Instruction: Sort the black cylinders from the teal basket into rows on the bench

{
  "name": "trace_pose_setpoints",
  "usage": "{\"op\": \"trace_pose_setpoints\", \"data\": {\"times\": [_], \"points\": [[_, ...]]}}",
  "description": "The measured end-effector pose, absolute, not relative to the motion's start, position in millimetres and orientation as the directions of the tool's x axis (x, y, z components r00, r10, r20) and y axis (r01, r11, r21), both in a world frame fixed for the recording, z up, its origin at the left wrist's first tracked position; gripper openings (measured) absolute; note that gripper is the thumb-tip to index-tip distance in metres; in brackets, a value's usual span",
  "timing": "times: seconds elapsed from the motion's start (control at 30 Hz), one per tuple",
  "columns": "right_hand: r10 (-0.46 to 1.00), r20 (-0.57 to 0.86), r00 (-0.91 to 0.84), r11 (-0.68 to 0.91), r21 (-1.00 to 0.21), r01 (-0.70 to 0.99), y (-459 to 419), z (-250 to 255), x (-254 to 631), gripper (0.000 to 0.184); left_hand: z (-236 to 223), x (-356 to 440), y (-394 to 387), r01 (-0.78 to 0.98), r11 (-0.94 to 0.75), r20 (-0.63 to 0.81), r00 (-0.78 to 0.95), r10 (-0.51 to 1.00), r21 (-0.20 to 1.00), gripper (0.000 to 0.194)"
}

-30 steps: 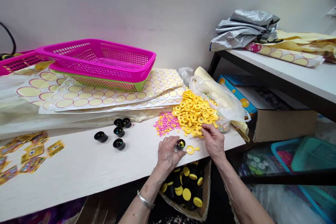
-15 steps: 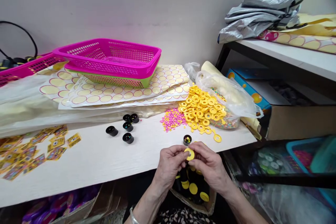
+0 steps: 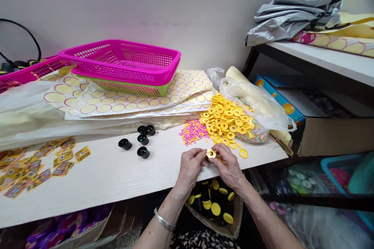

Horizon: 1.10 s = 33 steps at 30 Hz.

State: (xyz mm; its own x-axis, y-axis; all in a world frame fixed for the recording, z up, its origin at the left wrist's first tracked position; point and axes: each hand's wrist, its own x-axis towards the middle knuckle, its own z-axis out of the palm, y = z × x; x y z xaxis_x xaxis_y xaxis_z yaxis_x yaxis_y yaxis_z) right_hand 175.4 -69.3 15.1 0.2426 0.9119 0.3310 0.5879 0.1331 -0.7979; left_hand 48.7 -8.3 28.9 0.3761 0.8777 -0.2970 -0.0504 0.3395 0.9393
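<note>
My left hand [image 3: 189, 167] and my right hand [image 3: 229, 167] meet near the front edge of the table, fingers closed around a yellow plastic ring [image 3: 210, 153] with a hole in its middle. The ring sits over a small black cup, mostly hidden under it and my fingers. Just beyond lie a heap of similar yellow rings [image 3: 228, 118] and a pile of tiny pink and yellow beads [image 3: 193, 131]. Several black cups [image 3: 143, 152] stand to the left. Below my hands, a cardboard box [image 3: 238, 218] holds black pieces with yellow lids [image 3: 216, 209].
Stacked pink and green baskets [image 3: 163, 79] rest on sticker sheets [image 3: 193, 85] at the back. Small printed cards [image 3: 62, 157] are scattered on the left. A clear bag [image 3: 257, 101] of colourful beads lies beside the ring heap. Shelving [image 3: 336, 60] stands on the right.
Both hands have moved up and away from me with the yellow ring, from above the box to the black cup at the table edge. The ring now covers the cup.
</note>
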Motion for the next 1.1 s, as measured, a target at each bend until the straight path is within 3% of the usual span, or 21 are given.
{"op": "trace_pose_setpoints", "data": {"times": [0.2, 0.3, 0.43, 0.7, 0.93, 1.1], "points": [[0.923, 0.221, 0.315, 0.078, -0.909, 0.408, -68, 17, 169, 0.015, 29, 56, -7, 0.022, 0.262, -0.252, 0.365, 0.896, 0.965, 0.024], [0.922, 0.052, 0.384, -0.006, -0.989, 0.148, -66, 20, 167, 0.019, 27, 58, -5, 0.073, 0.226, -0.237, 0.348, 0.907, 0.971, 0.022], [0.883, -0.196, 0.426, -0.136, -0.977, -0.167, -61, 21, 163, 0.027, 23, 59, -3, 0.142, 0.179, -0.219, 0.355, 0.909, 0.973, 0.019], [0.843, -0.298, 0.447, -0.202, -0.947, -0.25, -50, 25, 164, 0.022, 18, 66, 0, 0.105, 0.23, -0.252, 0.321, 0.913, 0.968, 0.029], [0.817, -0.416, 0.4, -0.268, -0.887, -0.376, -44, 28, 173, 0.028, 25, 67, -1, 0.121, 0.24, -0.267, 0.322, 0.908, 0.963, 0.022], [0.813, -0.443, 0.379, -0.315, -0.88, -0.356, -39, 28, 175, 0.023, 16, 69, 2, 0.13, 0.248, -0.277, 0.316, 0.907, 0.96, 0.023]]}}
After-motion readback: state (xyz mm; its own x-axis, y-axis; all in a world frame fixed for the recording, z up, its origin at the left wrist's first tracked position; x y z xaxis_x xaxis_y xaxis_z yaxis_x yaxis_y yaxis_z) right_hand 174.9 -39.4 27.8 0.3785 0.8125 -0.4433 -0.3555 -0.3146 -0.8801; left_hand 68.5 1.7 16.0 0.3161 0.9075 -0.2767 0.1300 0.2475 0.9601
